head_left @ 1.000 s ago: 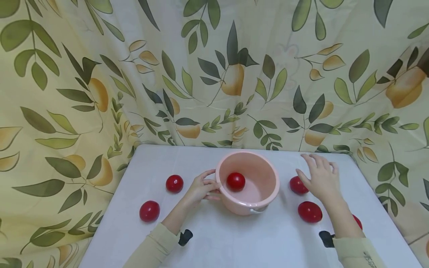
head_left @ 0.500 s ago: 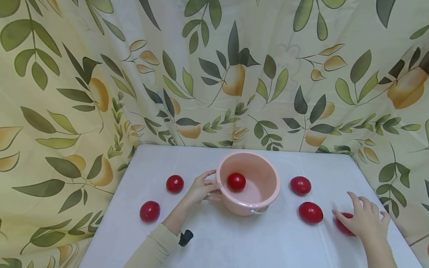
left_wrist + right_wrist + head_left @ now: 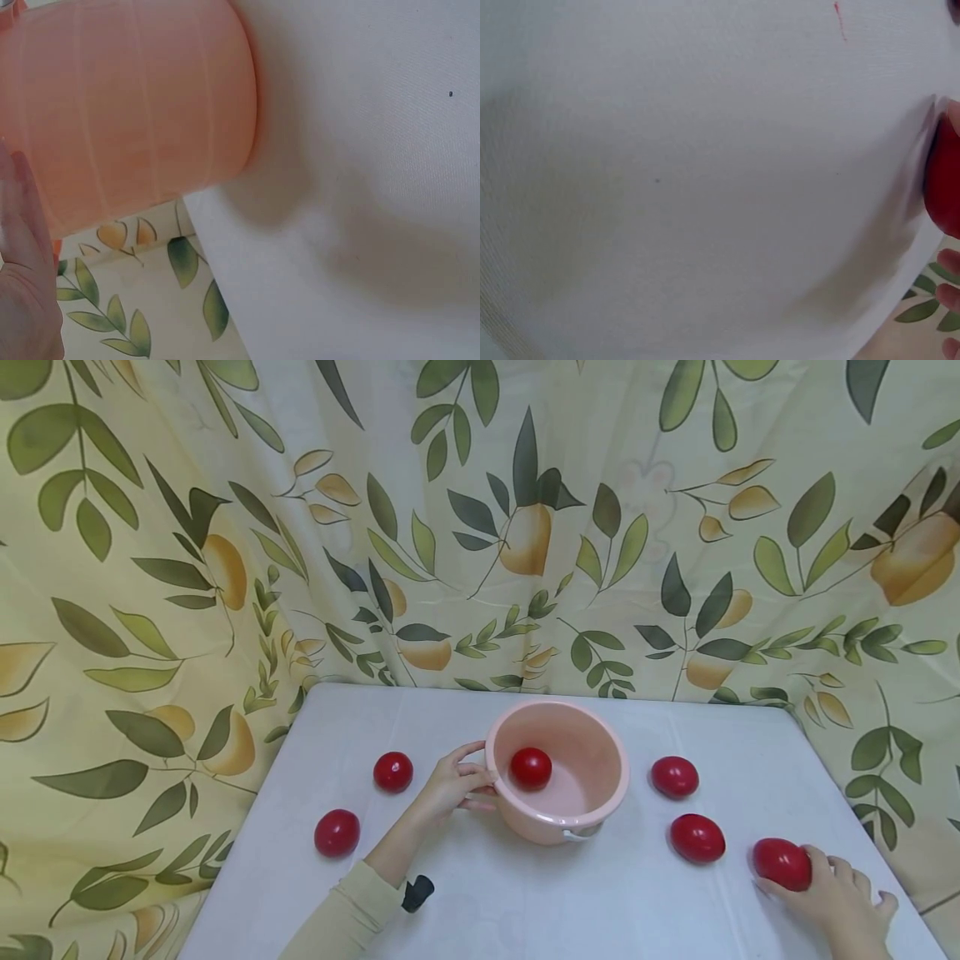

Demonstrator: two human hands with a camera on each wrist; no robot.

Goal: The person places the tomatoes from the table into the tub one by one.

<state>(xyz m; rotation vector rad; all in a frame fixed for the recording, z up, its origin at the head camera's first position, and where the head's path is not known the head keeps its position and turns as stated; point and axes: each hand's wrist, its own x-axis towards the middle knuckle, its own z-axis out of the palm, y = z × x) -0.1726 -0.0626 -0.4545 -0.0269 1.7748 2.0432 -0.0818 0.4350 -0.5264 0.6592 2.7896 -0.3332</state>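
A pink bucket (image 3: 555, 810) with a white handle stands mid-table, its mouth tipped toward the head view. One glossy red tomato-like ball (image 3: 530, 769) lies inside it. My left hand (image 3: 450, 787) holds the bucket's left rim; the left wrist view shows that hand (image 3: 26, 277) along the bucket's wall (image 3: 142, 105). At the table's right side, my right hand (image 3: 836, 893) grips another red tomato-like ball (image 3: 782, 863) between thumb and fingers. In the right wrist view only part of this ball (image 3: 946, 180) appears, at the edge. Whether it touches the table I cannot tell.
Two more red balls sit right of the bucket, a farther ball (image 3: 674, 777) and a nearer ball (image 3: 697, 838). Left of it lie another two, a farther ball (image 3: 393, 772) and a nearer ball (image 3: 337, 833). A leaf-patterned curtain (image 3: 480, 527) hangs behind the white table (image 3: 525, 910).
My right hand has moved right and toward the near edge, from above the farther right ball to the rightmost ball, and has taken hold of it. My left hand has stayed on the bucket.
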